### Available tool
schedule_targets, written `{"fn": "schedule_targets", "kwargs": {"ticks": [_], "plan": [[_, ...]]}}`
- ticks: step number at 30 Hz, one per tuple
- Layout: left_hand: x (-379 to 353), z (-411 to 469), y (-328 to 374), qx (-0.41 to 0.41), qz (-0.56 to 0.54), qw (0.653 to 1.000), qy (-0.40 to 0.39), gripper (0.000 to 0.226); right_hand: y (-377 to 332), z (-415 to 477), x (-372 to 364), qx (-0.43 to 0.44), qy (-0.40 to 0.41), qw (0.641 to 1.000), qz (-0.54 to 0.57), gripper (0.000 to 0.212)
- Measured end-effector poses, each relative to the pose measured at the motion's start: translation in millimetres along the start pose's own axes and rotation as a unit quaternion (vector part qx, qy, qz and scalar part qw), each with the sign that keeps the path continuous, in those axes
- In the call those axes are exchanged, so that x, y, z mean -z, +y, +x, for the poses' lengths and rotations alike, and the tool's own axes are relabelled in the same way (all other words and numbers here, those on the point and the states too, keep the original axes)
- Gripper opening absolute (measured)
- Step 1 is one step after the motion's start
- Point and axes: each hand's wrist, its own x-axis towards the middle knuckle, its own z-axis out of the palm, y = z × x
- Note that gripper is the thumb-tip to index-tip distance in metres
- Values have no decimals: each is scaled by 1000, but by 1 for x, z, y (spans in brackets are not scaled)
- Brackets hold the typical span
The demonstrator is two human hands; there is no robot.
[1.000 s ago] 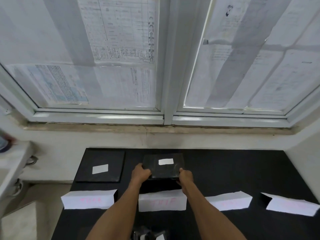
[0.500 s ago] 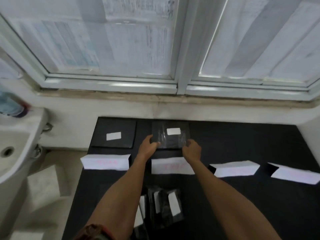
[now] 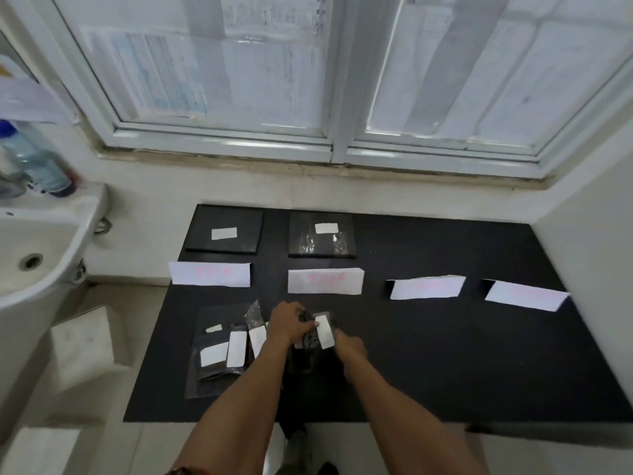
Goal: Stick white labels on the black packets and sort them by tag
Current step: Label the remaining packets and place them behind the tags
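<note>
Two black packets with white labels lie at the back of the black mat (image 3: 445, 354): one at the far left (image 3: 224, 234), one in the second column (image 3: 322, 235). Paper tags stand in a row in front of them: first tag (image 3: 209, 274), second tag (image 3: 325, 281), third tag (image 3: 426, 287), fourth tag (image 3: 525, 295). A heap of labelled black packets (image 3: 226, 351) lies near the front left. My left hand (image 3: 286, 323) and my right hand (image 3: 349, 349) both grip one black packet with a white label (image 3: 323, 332) from that heap.
A white sink (image 3: 37, 248) with bottles (image 3: 30, 159) on its rim stands to the left. A papered window and its sill run along the back. A white wall closes the right side. White blocks sit on the floor at the left.
Both hands let go of the packet behind the second tag and pulled back to the near heap, where they took hold of another labelled packet. The camera tilted down.
</note>
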Motion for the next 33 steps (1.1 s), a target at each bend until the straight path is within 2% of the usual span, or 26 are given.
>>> {"fn": "schedule_targets", "kwargs": {"ticks": [2, 5, 8, 11, 14, 16, 19, 21, 23, 26, 29, 33], "plan": [[-7, -7, 2, 4, 5, 1000, 12, 46, 20, -7, -5, -6, -67, 993, 96, 39], [-10, -14, 1, 40, -79, 995, 36, 25, 42, -6, -7, 71, -26, 994, 81, 29], [-6, -25, -5, 59, -174, 982, 45, 33, 47, -16, 4, 102, -31, 985, 132, 25], [-1, -39, -11, 67, -221, 972, 52, 38, 41, -20, 18, 175, -13, 970, 169, 24], [4, -49, -9, 71, -323, 942, 55, 40, 24, -36, 32, 222, 3, 952, 210, 16], [8, -56, 0, 65, -399, 914, 45, 31, 13, -43, 40, 247, 8, 942, 229, 13], [17, -63, 20, 42, -465, 883, 46, 19, 5, -49, 46, 271, -9, 937, 222, 25], [25, -61, 36, 16, -454, 889, 52, 16, 1, -55, 51, 272, -57, 942, 190, 41], [34, -51, 52, -34, -388, 919, 59, 13, -9, -63, 57, 280, -103, 942, 154, 53], [47, -35, 73, -93, -311, 944, 60, 13, -30, -66, 68, 262, -132, 941, 167, 55], [60, -11, 92, -109, -302, 946, 33, 36, -55, -53, 82, 243, -144, 934, 217, 47], [67, 11, 125, -92, -295, 947, -93, 72, -81, -26, 98, 190, -117, 919, 325, 45]]}}
